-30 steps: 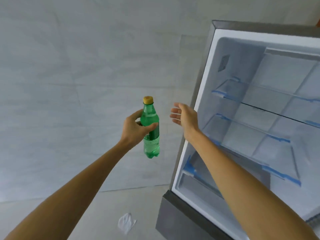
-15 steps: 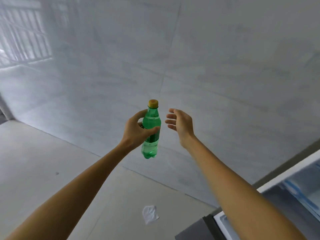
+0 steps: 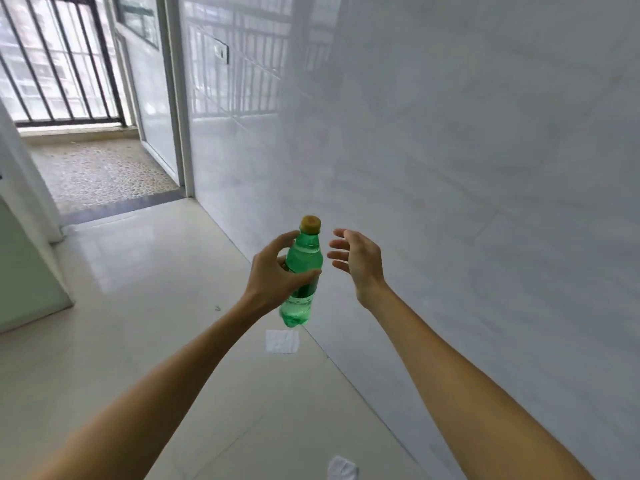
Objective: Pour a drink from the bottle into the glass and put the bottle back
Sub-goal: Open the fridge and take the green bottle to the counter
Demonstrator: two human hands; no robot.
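Observation:
A green plastic bottle with a yellow cap is held upright in mid-air at the centre of the head view. My left hand is wrapped around its middle. My right hand hovers just right of the bottle's neck, fingers spread, touching nothing. No glass is in sight.
A glossy white tiled wall fills the right side. The pale floor runs to a balcony doorway with black railings at the upper left. A white paper scrap lies below the bottle, another paper scrap at the bottom edge.
The view has swung left, away from the open fridge, which is out of frame now. The doorway and balcony have come into sight. Both hands keep the same pose around the bottle.

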